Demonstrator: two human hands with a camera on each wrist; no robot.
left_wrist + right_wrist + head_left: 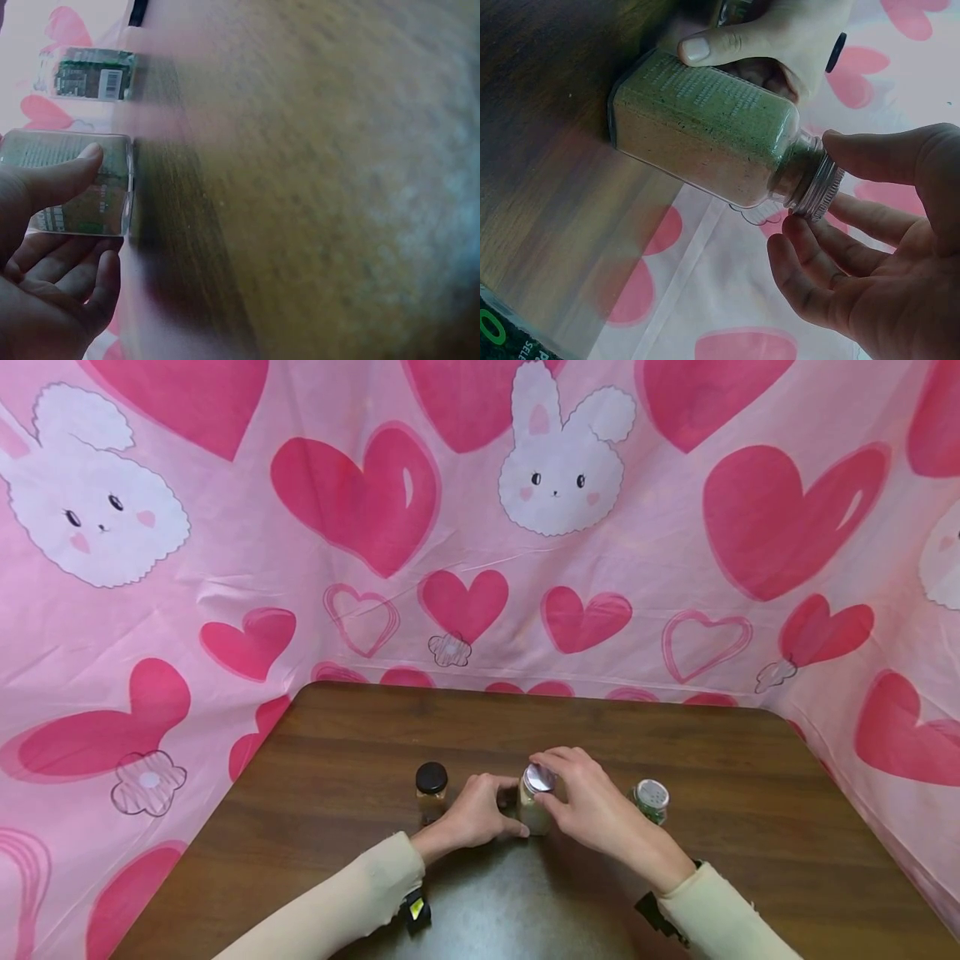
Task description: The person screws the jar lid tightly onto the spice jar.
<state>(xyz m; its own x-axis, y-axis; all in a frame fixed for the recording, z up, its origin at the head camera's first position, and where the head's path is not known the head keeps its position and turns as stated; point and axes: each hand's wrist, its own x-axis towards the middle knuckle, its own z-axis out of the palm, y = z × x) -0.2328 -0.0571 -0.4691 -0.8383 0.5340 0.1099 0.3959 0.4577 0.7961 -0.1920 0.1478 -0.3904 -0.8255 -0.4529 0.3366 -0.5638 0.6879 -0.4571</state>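
1. midway between the left and right edges of the desk [750, 893]: the jar [705, 127], upright, long axis vertical, between both hands.
2. left hand [477, 810]: holding the jar's body, thumb low, nearer the base.
3. right hand [588, 793]: pinching the silver lid [539, 778] atop that axis.
4. toward the left edge, black-capped jar [431, 781]; toward the right, green-filled jar [651, 800].
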